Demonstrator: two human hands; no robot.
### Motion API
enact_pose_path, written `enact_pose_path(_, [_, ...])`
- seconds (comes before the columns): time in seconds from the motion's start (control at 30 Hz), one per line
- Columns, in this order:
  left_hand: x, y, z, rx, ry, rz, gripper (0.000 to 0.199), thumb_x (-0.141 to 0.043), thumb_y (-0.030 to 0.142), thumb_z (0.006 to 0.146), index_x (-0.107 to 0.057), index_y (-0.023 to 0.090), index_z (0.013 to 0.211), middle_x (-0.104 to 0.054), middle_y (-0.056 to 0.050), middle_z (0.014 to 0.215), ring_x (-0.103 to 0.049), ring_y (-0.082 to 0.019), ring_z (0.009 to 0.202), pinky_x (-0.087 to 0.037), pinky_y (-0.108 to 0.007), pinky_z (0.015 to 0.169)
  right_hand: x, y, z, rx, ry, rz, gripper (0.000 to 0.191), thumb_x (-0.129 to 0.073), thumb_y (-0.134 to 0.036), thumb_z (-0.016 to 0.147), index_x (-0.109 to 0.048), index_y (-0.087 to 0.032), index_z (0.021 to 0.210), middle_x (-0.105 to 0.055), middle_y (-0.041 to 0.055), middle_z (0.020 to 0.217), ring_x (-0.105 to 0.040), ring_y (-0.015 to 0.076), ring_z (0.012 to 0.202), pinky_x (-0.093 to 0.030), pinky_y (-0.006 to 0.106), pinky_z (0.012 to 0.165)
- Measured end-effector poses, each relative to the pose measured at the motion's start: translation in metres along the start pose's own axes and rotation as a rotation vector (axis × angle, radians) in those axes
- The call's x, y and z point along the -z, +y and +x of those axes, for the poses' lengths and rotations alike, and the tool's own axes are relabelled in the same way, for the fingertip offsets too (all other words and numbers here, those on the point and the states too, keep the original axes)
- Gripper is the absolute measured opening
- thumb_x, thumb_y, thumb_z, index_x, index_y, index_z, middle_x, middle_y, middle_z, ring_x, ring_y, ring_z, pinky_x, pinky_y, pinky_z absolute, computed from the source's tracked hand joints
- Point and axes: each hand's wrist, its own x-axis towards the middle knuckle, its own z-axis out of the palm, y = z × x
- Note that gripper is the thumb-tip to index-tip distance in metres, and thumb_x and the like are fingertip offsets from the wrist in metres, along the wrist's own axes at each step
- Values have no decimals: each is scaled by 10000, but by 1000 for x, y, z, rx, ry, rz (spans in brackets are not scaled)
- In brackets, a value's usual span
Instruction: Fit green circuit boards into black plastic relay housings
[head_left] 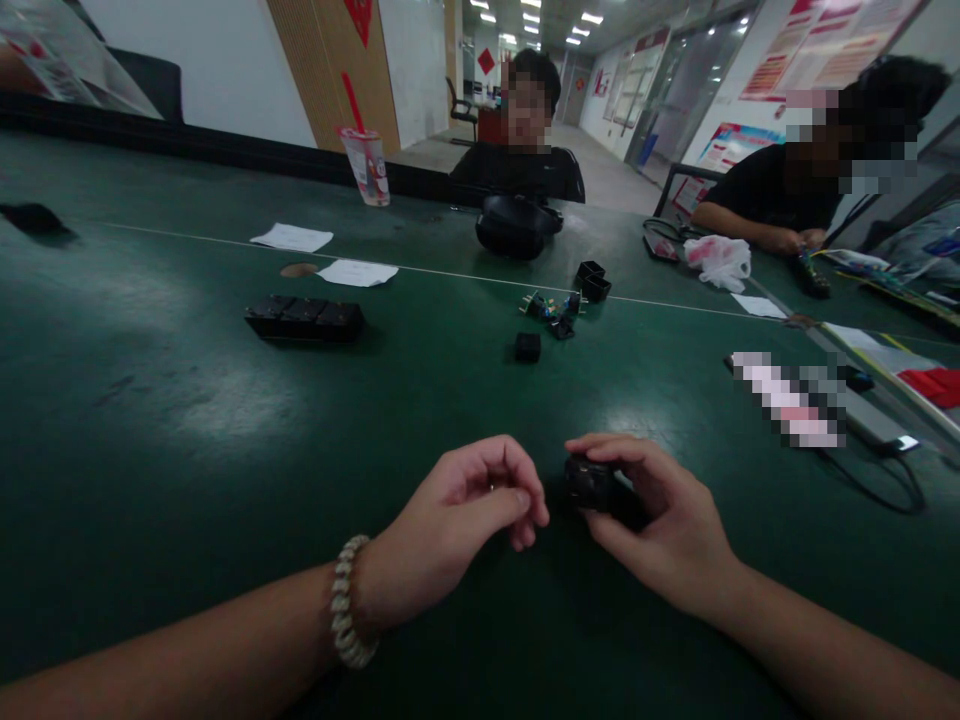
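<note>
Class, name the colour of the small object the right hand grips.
The small object in the right hand is black, as the head view shows.

Left forearm (202, 635): reaches in from lower left, slants up toward the middle.
Left wrist (382, 580): runs nearly in line with the forearm.
Left hand (465, 515): curls loosely inward, holds thumb tip close to bent fingers.
Right forearm (832, 640): reaches in from lower right, slants up and leftward.
Right hand (675, 520): bows into a C, grips between thumb and fingertips.
Spacing: near each other, hand facing hand, apart.
</note>
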Motion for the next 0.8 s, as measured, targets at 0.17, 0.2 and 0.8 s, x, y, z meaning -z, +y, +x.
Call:
enact_pose_path(0.17, [-1, 1, -5, 2, -147, 135, 136, -627, 58, 766, -633, 184, 716, -675, -4, 706, -579, -133, 657, -452, -270, 627, 0, -2, -1, -89, -37, 241, 475, -693, 12, 819, -587, -260, 1194, -771, 126, 1326, -830, 243, 1087, -716, 397, 900])
enact_pose_path(0.2, [-2, 0, -6, -5, -164, 174, 141, -612, 55, 758, -626, 189, 717, -672, -2, 710, -583, -137, 665, -455, -273, 633, -1, -2, -2, -97, -44, 271, 483, -689, 27, 816, -583, -261, 1189, -768, 128, 1338, -836, 243, 1071, -719, 395, 893])
enact_pose_path(0.8, [-9, -9, -19, -451, -475, 922, 246, -576, 5, 694, -571, 230, 793, -651, 32, 687, -641, -168, 676, -482, -336, 760, -2, 2, -1, -30, 16, 101, 636, -657, -46, 887, -635, -334, 1454, -581, 84, 1240, -711, 220, 1113, -686, 357, 873])
